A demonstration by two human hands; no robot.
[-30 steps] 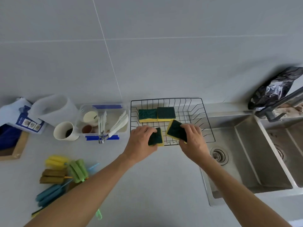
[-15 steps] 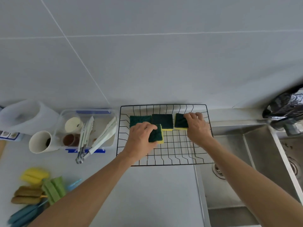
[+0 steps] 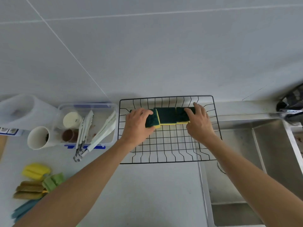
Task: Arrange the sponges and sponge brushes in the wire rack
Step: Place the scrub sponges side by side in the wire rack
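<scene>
A black wire rack sits on the counter against the wall. Green-and-yellow sponges lie in a row along its far side. My left hand grips one sponge at the left end, over another sponge whose corner peeks out behind my fingers. The middle sponge lies flat and untouched. My right hand holds the right sponge, fingers on top and thumb at its front edge. Sponge brushes lie at the lower left: yellow, green, brown and blue.
Left of the rack, a clear plastic container holds tongs and small cups. A white cup and a translucent jug stand further left. A steel sink is to the right, with a faucet at its far corner.
My left hand has carried its sponge to the far left of the rack, in line with the row. My right hand stays on the right sponge.
</scene>
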